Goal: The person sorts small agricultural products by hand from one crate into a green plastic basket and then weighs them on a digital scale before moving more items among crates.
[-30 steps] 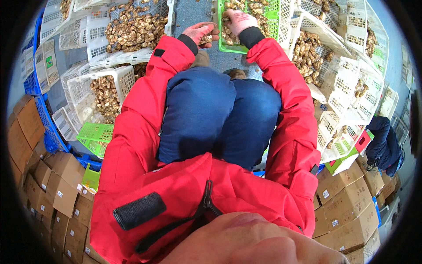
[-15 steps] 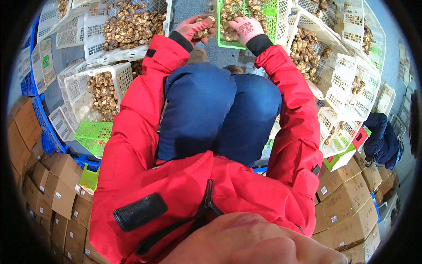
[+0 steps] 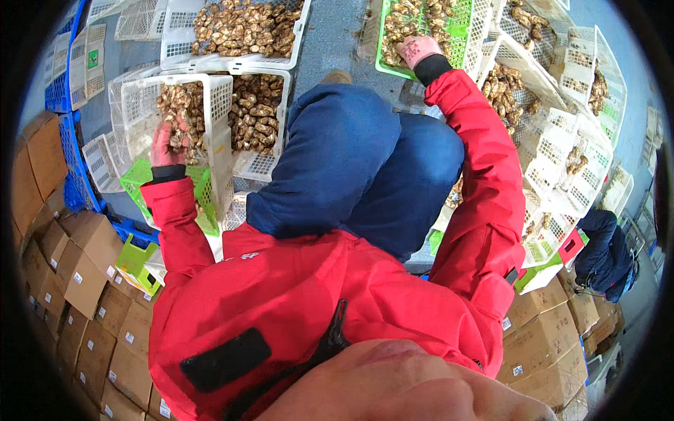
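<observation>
My left hand (image 3: 168, 146), in a pinkish glove, is at the left over a white crate (image 3: 219, 116) of brown-and-cream mushrooms (image 3: 184, 105). Its fingers curl around a few mushrooms (image 3: 178, 133) just above the near end of the pile. In a green crate (image 3: 460, 31) at the top, more mushrooms (image 3: 404, 19) lie in a loose heap. My right hand (image 3: 419, 50), gloved in pink, rests on that heap near the crate's front edge, its fingertips hidden among the mushrooms.
White crates (image 3: 302, 35) of mushrooms stand at the far left, with others (image 3: 502, 52) stacked on the right. A small green basket (image 3: 140, 263) and cardboard boxes (image 3: 98, 252) are at the lower left; more boxes (image 3: 540, 344) stand lower right. Another person's dark-clothed legs (image 3: 600, 245) show at the right edge.
My left hand has moved from beside the green crate leftward and nearer, carrying mushrooms to the white crate. My right hand stays at the green crate; the whole view has shifted slightly.
</observation>
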The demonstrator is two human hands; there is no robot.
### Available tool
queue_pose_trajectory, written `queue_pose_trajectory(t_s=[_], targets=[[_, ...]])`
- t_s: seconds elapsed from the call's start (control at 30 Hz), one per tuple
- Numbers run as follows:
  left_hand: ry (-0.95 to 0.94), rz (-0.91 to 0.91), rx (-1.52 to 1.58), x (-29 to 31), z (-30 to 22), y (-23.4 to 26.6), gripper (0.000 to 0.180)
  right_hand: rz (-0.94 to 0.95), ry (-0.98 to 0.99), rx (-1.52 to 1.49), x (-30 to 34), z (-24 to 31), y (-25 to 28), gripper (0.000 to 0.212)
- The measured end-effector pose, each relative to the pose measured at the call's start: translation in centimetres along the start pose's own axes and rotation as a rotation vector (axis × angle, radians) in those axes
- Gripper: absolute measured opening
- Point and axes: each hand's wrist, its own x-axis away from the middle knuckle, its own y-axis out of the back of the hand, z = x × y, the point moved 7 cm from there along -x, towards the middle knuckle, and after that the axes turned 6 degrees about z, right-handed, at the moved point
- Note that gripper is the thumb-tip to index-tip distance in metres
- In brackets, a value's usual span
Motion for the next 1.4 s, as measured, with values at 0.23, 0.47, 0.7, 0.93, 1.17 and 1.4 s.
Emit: queue_pose_trajectory(t_s=[0.23, 0.47, 0.7, 0.93, 1.17, 1.4], targets=[[-0.387, -0.101, -0.586, -3.6, -4.6, -7.5, 0.04, -0.349, -0.092, -0.479, 2.0, -4.6, -1.5, 0.021], [0.161, 0.911, -0.12, -7.6, 4.7, -35.1, 0.03, -0.261, 0.023, 0.056, -0.4, 0.3, -1.3, 0.023], [0.188, 0.91, -0.103, -9.6, 8.7, -37.2, 0.042, -0.4, 0.04, -0.973, 2.9, -2.9, 0.7, 0.033], [0.274, 0.839, -0.001, -11.1, 10.4, -35.9, 0.032, -0.195, 0.134, -0.269, 1.6, -1.1, 0.3, 0.02], [0.31, 0.732, 0.136, -10.9, 10.8, -34.8, 0.029, -0.026, 0.133, 0.093, -0.6, 0.2, -2.0, 0.019], [0.505, 0.723, 0.099, -9.7, 12.9, -34.9, 0.048, -0.484, 0.139, -0.793, 5.5, -0.7, 3.9, 0.032]])
